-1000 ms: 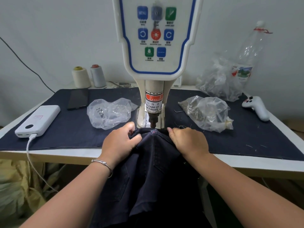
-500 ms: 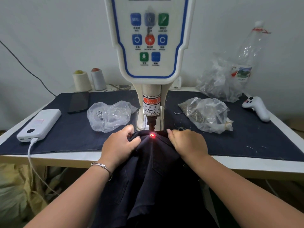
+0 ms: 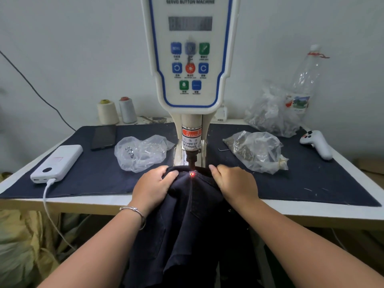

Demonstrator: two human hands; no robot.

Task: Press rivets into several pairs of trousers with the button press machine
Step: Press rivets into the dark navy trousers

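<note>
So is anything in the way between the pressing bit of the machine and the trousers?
Nothing visible. The punch hangs just above the dark trousers, where a red light spot glows. The left hand and right hand grip the cloth on either side of that spot, clear of it.

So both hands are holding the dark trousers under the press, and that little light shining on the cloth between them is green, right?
Not quite. The head view shows the light spot on the cloth is red, not green. The rest holds: the left hand and right hand grip the dark trousers on either side of it, under the press head.
</note>
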